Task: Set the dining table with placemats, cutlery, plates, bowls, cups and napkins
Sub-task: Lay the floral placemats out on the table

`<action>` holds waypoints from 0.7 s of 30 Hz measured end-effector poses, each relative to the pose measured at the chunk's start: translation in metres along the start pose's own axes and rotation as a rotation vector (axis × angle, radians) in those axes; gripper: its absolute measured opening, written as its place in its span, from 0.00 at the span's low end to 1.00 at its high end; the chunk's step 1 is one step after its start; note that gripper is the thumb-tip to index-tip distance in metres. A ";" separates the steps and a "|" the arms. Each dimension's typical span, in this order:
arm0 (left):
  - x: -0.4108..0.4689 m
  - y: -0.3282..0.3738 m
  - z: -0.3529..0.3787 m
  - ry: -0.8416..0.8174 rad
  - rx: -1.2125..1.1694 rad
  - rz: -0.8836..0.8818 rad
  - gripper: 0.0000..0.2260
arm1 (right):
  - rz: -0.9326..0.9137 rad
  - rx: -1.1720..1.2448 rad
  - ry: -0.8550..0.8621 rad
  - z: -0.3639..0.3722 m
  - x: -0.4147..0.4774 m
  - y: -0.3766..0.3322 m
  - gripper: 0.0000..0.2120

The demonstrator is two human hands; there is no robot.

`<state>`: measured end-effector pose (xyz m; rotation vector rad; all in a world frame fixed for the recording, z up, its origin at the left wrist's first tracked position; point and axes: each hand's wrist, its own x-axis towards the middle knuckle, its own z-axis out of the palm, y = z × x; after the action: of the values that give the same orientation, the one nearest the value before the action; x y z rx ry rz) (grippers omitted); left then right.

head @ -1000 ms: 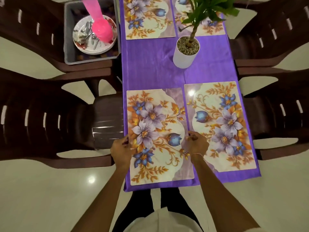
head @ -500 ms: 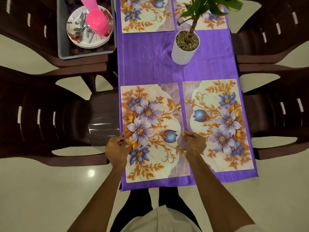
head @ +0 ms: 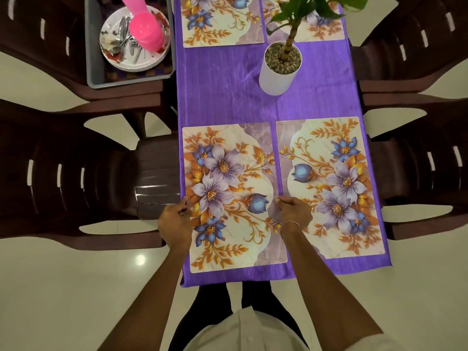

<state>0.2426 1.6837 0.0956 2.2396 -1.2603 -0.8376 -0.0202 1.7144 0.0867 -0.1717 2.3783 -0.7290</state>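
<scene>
Purple tablecloth (head: 228,84) carries the floral placemat (head: 228,173) at 7 o'clock. Left hand (head: 174,224) and right hand (head: 295,214) pinch its side edges, fingers curled narrow, probably squaring it against the neighbouring mat (head: 329,186).

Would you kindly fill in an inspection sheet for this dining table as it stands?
Surface: purple cloth covers the table.
Job's things: four placemats laid; near-left placemat held at both edges; plates, cutlery, pink cups in grey tub on a chair.
Clutter: potted plant on the cloth.
Grippers: left hand grips the mat's left edge; right hand pinches its right edge.
Cables: nothing seen.
Surroundings: other brown chairs, pale floor.
</scene>
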 end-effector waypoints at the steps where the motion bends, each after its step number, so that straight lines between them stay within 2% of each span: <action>1: 0.001 -0.001 0.000 -0.001 0.007 0.001 0.17 | -0.004 -0.002 0.001 0.000 -0.001 0.000 0.12; 21: 0.009 -0.009 0.007 0.004 0.032 -0.052 0.16 | -0.011 -0.021 -0.018 -0.003 -0.002 -0.004 0.12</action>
<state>0.2471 1.6797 0.0820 2.3071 -1.2277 -0.8372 -0.0209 1.7131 0.0918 -0.1992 2.3706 -0.7045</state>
